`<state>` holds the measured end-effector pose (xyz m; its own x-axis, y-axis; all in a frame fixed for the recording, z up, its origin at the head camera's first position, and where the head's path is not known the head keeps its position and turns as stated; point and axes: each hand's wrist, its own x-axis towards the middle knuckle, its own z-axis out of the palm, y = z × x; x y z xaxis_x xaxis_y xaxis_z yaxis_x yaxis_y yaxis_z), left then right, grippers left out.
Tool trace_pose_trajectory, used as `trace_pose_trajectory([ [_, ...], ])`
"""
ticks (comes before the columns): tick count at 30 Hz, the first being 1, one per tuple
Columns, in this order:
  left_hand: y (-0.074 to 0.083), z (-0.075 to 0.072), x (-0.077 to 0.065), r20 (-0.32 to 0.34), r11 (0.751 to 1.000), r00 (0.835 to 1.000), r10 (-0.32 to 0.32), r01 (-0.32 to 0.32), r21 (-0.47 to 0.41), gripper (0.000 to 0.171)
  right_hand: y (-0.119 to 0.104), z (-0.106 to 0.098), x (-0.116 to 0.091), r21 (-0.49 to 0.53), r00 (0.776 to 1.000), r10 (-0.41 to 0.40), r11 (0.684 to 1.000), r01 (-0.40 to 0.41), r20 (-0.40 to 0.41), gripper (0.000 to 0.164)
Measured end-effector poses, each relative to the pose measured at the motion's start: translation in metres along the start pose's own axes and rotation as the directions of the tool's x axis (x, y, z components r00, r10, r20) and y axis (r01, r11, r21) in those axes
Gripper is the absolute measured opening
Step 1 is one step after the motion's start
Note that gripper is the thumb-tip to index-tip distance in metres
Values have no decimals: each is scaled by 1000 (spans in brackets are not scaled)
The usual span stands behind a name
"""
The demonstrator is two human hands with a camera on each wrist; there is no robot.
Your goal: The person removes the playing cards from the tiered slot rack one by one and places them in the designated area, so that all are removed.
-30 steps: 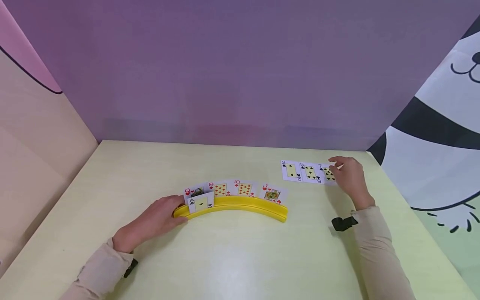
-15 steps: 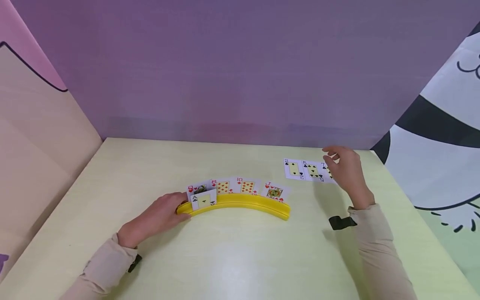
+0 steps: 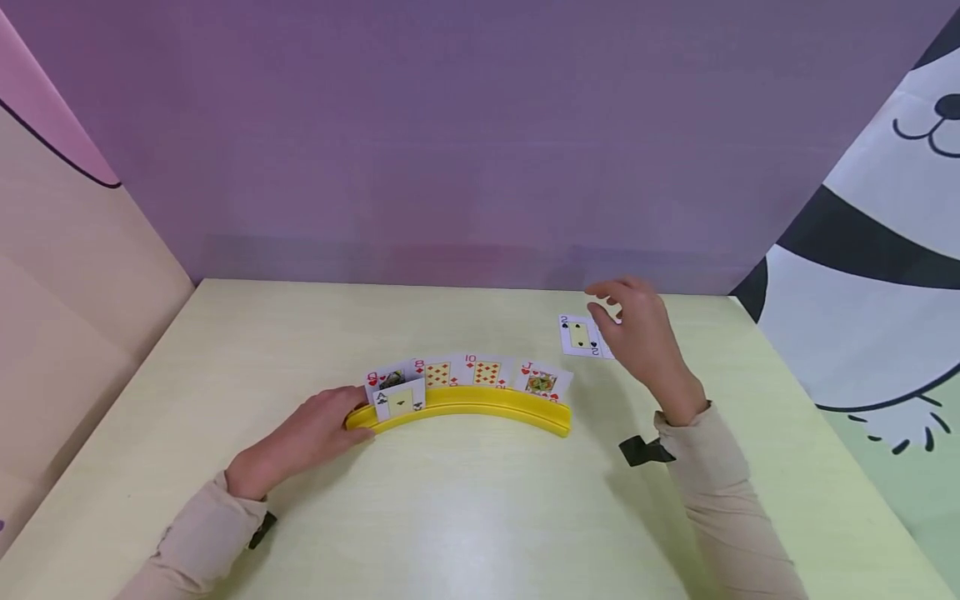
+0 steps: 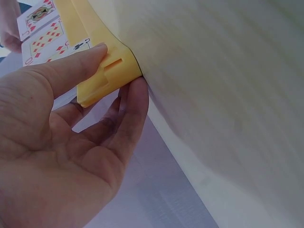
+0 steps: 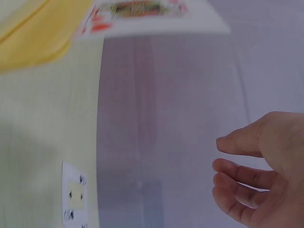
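Note:
My left hand [image 3: 315,429] grips the left end of a curved yellow playing card holder [image 3: 480,402]. In the left wrist view, the thumb lies on one face of the holder [image 4: 114,71] and fingers on the other. Upright in it stand a queen [image 3: 392,379], an eight of diamonds [image 3: 437,373], a ten of diamonds [image 3: 487,372] and a jack of hearts [image 3: 542,382]. An ace of clubs [image 3: 399,401] leans in front of the queen. My right hand [image 3: 637,333] hovers over the back right with loosely bent fingers, nothing between them in the right wrist view.
A two of spades [image 3: 577,336] lies face up on the pale table [image 3: 480,508], left of my right hand. Cards beside it are mostly hidden by that hand. A purple wall [image 3: 480,150] stands behind the table, with a panda-print panel [image 3: 885,308] at right.
My right hand has lifted off the seven at the right of the flat row and moved left over the row, covering more of it. My left hand stays on the holder.

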<state>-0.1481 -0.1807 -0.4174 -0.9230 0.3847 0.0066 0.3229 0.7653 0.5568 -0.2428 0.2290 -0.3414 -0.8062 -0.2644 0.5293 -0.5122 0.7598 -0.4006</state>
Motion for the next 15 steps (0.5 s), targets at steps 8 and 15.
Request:
trace_pose_trajectory([
  [8, 1, 0, -2, 3, 1000, 1000, 5, -5, -10, 45, -30, 5, 1, 10, 999, -35, 999, 35, 35, 20],
  [15, 1, 3, 0, -3, 1000, 1000, 12, -12, -11, 48, -51, 9, 0, 24, 993, -119, 993, 118, 20, 19],
])
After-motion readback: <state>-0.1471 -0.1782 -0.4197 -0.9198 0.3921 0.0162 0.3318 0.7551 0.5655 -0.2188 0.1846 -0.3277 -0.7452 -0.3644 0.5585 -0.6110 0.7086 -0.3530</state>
